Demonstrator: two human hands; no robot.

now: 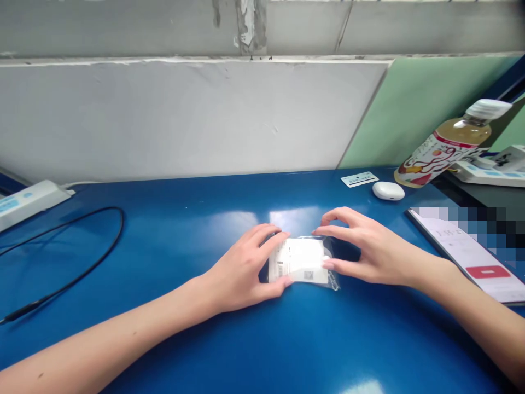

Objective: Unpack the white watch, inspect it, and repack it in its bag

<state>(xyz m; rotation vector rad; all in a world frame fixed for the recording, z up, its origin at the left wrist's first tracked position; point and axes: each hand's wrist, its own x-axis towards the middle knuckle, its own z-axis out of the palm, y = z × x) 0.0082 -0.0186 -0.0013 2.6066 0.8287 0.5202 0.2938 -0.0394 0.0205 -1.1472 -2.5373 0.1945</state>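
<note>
From my seat the view is bright and evenly lit from overhead. The glossy blue tabletop [172, 241] throws back pale glare patches, one just behind the small plastic packet [301, 261] and another at the table's near edge. Shadows beneath the forearms are soft. Focus is fair at the table's middle; its corners bow. A pixelated block masks the table's right side.
</note>
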